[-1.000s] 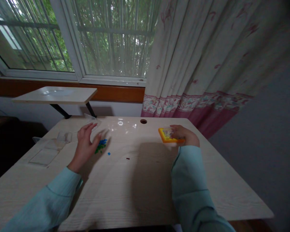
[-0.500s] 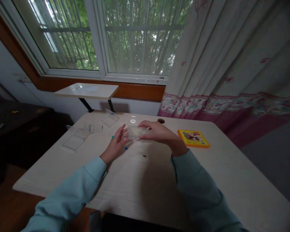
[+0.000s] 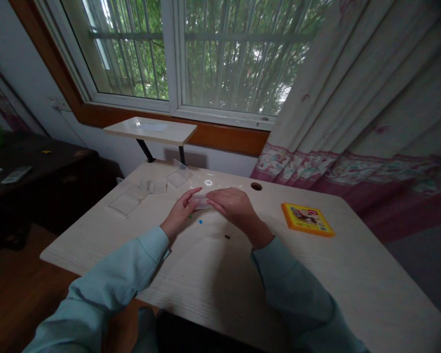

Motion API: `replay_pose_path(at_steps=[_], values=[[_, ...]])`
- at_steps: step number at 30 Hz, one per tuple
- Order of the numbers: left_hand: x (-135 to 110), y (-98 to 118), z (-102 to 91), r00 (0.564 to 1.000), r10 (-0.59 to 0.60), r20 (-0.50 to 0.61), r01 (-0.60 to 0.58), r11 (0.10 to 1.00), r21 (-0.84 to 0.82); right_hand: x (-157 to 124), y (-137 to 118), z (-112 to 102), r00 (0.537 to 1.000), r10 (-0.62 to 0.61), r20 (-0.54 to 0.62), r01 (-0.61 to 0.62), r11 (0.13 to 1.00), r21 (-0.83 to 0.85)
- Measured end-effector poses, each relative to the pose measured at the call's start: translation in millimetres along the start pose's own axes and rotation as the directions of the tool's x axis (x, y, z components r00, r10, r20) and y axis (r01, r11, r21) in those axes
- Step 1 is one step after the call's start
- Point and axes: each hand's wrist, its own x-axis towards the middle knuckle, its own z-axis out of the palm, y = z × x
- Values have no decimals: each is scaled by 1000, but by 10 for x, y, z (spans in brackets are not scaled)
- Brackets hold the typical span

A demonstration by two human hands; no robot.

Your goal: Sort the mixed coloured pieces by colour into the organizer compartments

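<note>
Between my hands, above the table, is a small clear plastic box [image 3: 202,202]. My left hand [image 3: 180,212] grips its left end, thumb and fingers bent round it. My right hand [image 3: 235,208] lies over its right part with the fingers closed on it, covering much of the box. What the box contains cannot be made out. Just below on the tabletop lie a small blue piece [image 3: 200,222] and a green piece [image 3: 190,216], partly by my left hand. A small dark piece [image 3: 227,237] lies nearer me, below my right hand.
Several clear plastic boxes, some with lids up, stand at the left back, among them an open box [image 3: 124,203]. A yellow-orange flat case [image 3: 307,219] lies at the right. A raised shelf [image 3: 150,130] stands behind, and a round hole [image 3: 256,186] pierces the table [image 3: 338,274].
My right hand has moved over the clear box, and its fingers have closed down on it. The box now looks flatter and more hidden. The whole view has shifted to the left.
</note>
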Motion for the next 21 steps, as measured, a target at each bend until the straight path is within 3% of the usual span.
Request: replay_pose_path(at_steps=[9,21], values=[[-12,40,53,998,-40,43,46,989,-143,-13,-34,20,999,3,-35,-5,999,-47],[-1,102,36,997,-73,41,78,987,-143,-7,-120,73,999,38,-27,-41,992,-117]])
